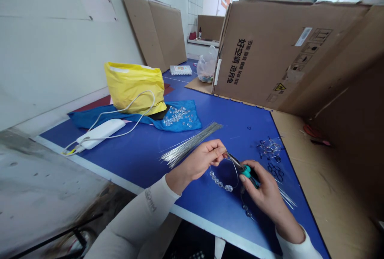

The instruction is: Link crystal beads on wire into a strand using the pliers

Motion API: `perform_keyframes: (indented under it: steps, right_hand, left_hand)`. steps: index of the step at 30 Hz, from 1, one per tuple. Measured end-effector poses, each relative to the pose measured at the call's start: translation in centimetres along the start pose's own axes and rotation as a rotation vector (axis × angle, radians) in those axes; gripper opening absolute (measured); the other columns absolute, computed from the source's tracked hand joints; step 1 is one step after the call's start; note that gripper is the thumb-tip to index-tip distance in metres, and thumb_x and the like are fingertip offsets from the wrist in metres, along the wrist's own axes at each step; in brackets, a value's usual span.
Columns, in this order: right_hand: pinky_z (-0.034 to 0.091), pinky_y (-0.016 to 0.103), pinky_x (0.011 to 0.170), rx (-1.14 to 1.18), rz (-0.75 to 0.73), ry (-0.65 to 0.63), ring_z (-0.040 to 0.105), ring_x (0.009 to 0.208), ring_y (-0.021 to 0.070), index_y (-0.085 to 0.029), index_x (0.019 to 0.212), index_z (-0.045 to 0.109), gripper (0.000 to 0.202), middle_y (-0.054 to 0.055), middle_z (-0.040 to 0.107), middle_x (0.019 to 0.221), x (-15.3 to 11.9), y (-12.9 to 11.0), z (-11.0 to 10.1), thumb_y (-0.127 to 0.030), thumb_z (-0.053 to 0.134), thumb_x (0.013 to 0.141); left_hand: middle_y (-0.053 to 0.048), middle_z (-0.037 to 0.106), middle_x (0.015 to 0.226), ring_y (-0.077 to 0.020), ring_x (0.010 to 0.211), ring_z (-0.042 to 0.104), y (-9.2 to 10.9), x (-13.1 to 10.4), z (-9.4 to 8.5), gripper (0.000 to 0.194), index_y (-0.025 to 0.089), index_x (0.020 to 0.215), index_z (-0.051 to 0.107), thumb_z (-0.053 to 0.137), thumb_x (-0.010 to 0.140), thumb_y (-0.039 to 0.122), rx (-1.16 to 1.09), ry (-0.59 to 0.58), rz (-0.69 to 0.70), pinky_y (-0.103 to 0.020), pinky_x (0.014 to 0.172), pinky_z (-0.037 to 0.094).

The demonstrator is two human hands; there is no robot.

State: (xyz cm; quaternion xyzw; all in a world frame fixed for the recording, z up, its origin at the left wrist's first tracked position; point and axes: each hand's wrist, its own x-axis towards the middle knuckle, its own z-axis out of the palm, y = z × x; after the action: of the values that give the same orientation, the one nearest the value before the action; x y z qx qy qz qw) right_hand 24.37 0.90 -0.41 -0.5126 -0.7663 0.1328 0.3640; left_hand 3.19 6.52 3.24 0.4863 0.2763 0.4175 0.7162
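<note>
A person in white sleeves worked on a beaded wire (221, 184) at a blue desk (228, 111), just to the near right of a wire bundle (201, 139). The left hand (207, 157), at the near edge of the bundle, pinched the wire between thumb and fingertips, while the right hand (264, 189), farther right of the bundle, was closed around green-handled pliers (246, 170), their tips reaching the left fingertips; whether the jaws had met could not be told. The wire curved down between the hands, clear beads strung along its lower part. A second beaded strand (247, 211) lay below the right hand, nearer the person than the bundle. Well right of the bundle sat a beaded piece (269, 147), black rings (275, 172) and a few loose wires (287, 198). Just beyond the bundle, clear beads (177, 115) were spread on a blue cloth (195, 120); to its far left stood a yellow bag (135, 85), with a white device (105, 133) and its cord (132, 131) well left. A plastic bag (207, 65) and a white case (181, 70) rested well beyond the bundle, and a large carton (264, 59) rose to its far right.
</note>
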Motion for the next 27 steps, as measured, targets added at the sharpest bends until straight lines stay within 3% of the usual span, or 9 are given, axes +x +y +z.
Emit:
perform_keyframes:
  steps: [10,27]
  right_hand:
    - [0.049,0.031,0.072,-0.053,-0.053,-0.022,0.062,0.08,0.0185,-0.022,0.108,0.053,0.018,0.005,0.064,0.092,-0.2,-0.3,0.1,-0.031,0.053,0.092]
    - [0.047,0.031,0.062,-0.251,-0.062,0.0,0.061,0.068,0.0196,-0.019,0.103,0.05,0.02,0.005,0.061,0.078,-0.7,-1.3,0.4,-0.037,0.047,0.095]
  left_hand:
    - [0.003,0.049,0.065,-0.0063,0.055,0.037,-0.3,0.1,0.0,0.037,0.015,0.072,0.054,0.07,0.079,0.047,-0.027,0.012,-0.012,-0.022,0.052,0.023]
    - [0.002,0.05,0.066,-0.0066,0.055,0.036,-0.8,0.2,-0.2,0.033,0.015,0.072,0.056,0.069,0.081,0.044,-0.012,0.014,0.019,-0.024,0.055,0.025]
